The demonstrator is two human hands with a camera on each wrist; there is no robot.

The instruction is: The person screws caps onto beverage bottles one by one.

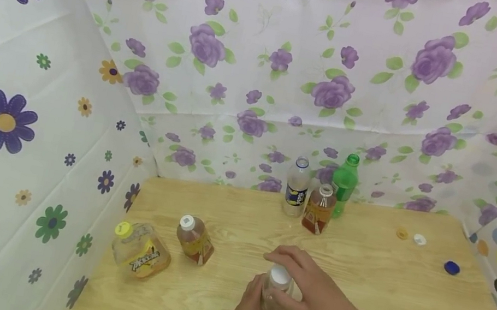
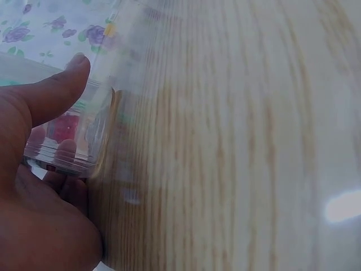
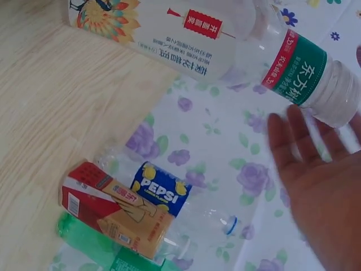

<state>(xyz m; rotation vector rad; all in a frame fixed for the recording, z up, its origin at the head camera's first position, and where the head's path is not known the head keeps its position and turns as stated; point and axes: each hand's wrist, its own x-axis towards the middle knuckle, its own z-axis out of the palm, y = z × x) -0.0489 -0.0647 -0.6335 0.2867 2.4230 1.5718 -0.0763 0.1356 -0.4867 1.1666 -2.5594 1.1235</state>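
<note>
Near the front of the table, my left hand [image 1: 251, 306] grips a clear plastic bottle [image 1: 271, 297] low on its body. Its thumb and fingers wrap the bottle's base in the left wrist view. A white top [image 1: 280, 275] shows on the bottle from above. My right hand [image 1: 311, 293] is around the bottle's upper end, its fingers beyond the top and its thumb on the near side. In the right wrist view, the right hand's fingers [image 3: 304, 132] are spread loosely beside the neck, above a green and red label [image 3: 296, 68].
At the back stand a Pepsi bottle [image 1: 297, 188], an amber-drink bottle [image 1: 318, 211] and a green bottle [image 1: 344, 183], all uncapped. A yellow-capped bottle [image 1: 143, 253] and a white-capped bottle [image 1: 195, 242] stand left. Yellow [image 1: 402, 233], white [image 1: 420, 239] and blue [image 1: 451, 268] caps lie right.
</note>
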